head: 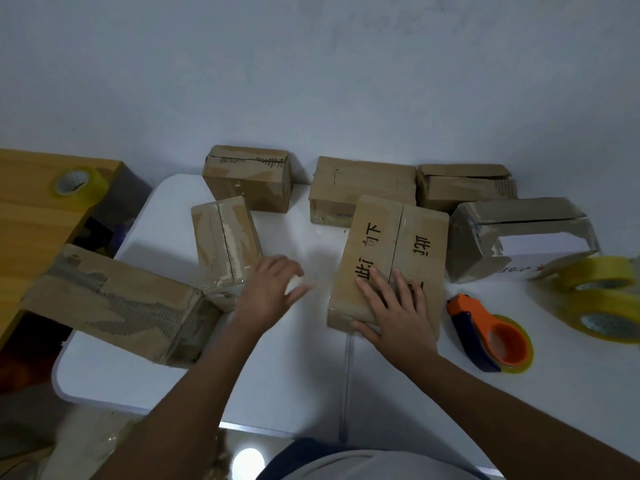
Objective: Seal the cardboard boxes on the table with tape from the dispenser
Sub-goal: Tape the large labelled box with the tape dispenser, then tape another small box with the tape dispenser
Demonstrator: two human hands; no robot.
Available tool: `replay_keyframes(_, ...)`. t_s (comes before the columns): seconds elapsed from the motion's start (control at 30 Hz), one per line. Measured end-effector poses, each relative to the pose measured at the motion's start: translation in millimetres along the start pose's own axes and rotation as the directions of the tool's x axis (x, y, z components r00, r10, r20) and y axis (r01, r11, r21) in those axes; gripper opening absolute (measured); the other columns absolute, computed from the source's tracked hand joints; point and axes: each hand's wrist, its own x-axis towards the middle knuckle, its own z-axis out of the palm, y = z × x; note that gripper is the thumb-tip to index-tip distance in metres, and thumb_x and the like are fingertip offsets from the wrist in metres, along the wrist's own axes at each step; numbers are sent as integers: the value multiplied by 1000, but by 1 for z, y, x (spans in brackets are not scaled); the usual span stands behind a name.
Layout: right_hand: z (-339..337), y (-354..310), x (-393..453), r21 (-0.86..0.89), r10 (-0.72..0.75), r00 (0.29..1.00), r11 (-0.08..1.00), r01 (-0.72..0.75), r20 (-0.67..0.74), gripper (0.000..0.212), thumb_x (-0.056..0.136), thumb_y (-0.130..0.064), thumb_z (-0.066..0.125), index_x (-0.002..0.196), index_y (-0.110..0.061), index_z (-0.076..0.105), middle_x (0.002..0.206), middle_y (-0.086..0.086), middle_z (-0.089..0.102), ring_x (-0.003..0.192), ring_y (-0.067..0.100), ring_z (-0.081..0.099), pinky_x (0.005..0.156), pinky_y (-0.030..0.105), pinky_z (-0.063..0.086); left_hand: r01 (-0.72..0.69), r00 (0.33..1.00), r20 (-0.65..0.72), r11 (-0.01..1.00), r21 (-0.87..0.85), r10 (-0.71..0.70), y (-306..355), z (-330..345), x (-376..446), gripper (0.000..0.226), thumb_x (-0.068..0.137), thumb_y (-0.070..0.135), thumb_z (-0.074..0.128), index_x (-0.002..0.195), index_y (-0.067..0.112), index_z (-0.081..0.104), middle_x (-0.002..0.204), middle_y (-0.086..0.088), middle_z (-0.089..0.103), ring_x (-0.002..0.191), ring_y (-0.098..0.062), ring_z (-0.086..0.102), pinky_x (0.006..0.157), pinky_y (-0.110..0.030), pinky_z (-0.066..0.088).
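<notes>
- Head view, nearest first: both forearms reach in from the bottom edge over the white table (pixel 284 382).
- Right hand (pixel 394 306) lies flat, fingers straight and spread, on the near end of the printed cardboard box (pixel 391 258); thumb sits against the box's near edge. I read it as pressing, nothing pinched.
- That box sits at table centre, black characters on top, flap seam running lengthwise under my fingers.
- Left hand (pixel 268 292) is motion-blurred, between the printed box and the small upright box (pixel 225 247). Something pale shows at its fingertips; I cannot tell what it is, nor whether the fingers grip it.
- Orange tape dispenser (pixel 491 332) lies on the table just right of the printed box, untouched.
- Two yellow tape rolls (pixel 602 296) lie stacked at the right edge.
- Large worn box (pixel 114 303) overhangs the table's left edge.
- Back row by the wall: three brown boxes (pixel 247 176), (pixel 362 188), (pixel 465 185); a crushed open box (pixel 519 233) sits in front of the rightmost.
- Another tape roll (pixel 78 181) rests on the wooden surface (pixel 31 216) at far left.
</notes>
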Motion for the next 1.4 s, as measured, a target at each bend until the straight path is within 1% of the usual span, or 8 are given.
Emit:
replay_keyframes(0.1, -2, -5, 0, -3, 6, 1000, 1000, -5, 14, 75, 89, -71, 27, 153, -31, 24, 160, 0, 24, 146, 35, 22, 114, 59, 21, 315, 919, 159, 915, 250, -360, -23, -12, 9, 49, 101, 40, 43, 148, 26, 38, 165, 3, 10, 150, -42, -3, 113, -68, -2)
replay_keyframes(0.23, -4, -23, 3, 47, 46, 999, 998, -47, 20, 73, 89, -70, 27, 151, -32, 28, 159, 0, 27, 145, 36, 23, 113, 59, 23, 365, 837, 253, 840, 402, -485, -17, -9, 13, 58, 105, 36, 36, 157, 30, 10, 164, 6, -18, 148, -45, -8, 112, -70, 18)
replay_keyframes(0.47, -13, -26, 9, 165, 56, 998, 985, -54, -7, 65, 91, -66, 22, 149, -37, 29, 153, -6, 33, 140, 32, 27, 108, 57, 32, 508, 835, 124, 838, 198, -536, -25, -15, 46, 72, 96, 56, 48, 155, 33, 13, 165, 1, -7, 145, -45, 13, 113, -62, 22)
replay_keyframes(0.7, -24, -15, 16, 225, 64, 998, 972, -62, -2, 68, 88, -65, 15, 147, -37, 35, 154, -15, 29, 142, 24, 17, 111, 47, 19, 220, 969, 64, 954, 205, -238, -40, -13, 20, 47, 99, 11, 50, 142, 30, 43, 159, 8, 30, 146, -21, 23, 104, -46, 25)
replay_keyframes(0.87, -24, -9, 14, 204, 79, 990, 974, -101, 116, 67, 86, -69, 10, 149, -48, 18, 157, -26, 8, 147, 34, -12, 116, 60, -3, 319, 937, 14, 871, 375, -349, -50, -18, 38, 64, 97, 16, 53, 151, 34, 25, 158, 5, 26, 145, -23, 25, 95, -49, 35)
replay_keyframes(1.1, -30, -7, 12, 158, 68, 988, 983, -89, 135, 74, 80, -71, -3, 149, -50, 13, 159, -25, 3, 147, 33, -8, 115, 61, 2, 480, 863, 38, 839, 256, -505, -45, -18, 74, 64, 99, 15, 42, 156, 21, 13, 165, -7, 3, 150, -33, 4, 111, -64, 20)
replay_keyframes(1.27, -26, -6, 15, 148, 60, 990, 986, -79, 125, 67, 87, -69, 8, 148, -47, 22, 159, -20, 15, 147, 37, 4, 113, 64, 9, 316, 942, -17, 870, 379, -335, -42, -7, 46, 49, 92, 14, 49, 141, 16, 46, 153, -4, 32, 144, -26, 21, 111, -62, 23)
replay_keyframes(1.4, -29, -10, 17, 134, 63, 990, 988, -80, 127, 66, 88, -68, 10, 148, -46, 23, 160, -16, 13, 146, 38, 8, 112, 62, 14, 260, 906, 184, 846, 466, -380, -66, -1, 43, 56, 102, 29, 38, 156, 22, 24, 166, 5, 0, 151, -19, -17, 115, -68, 6)
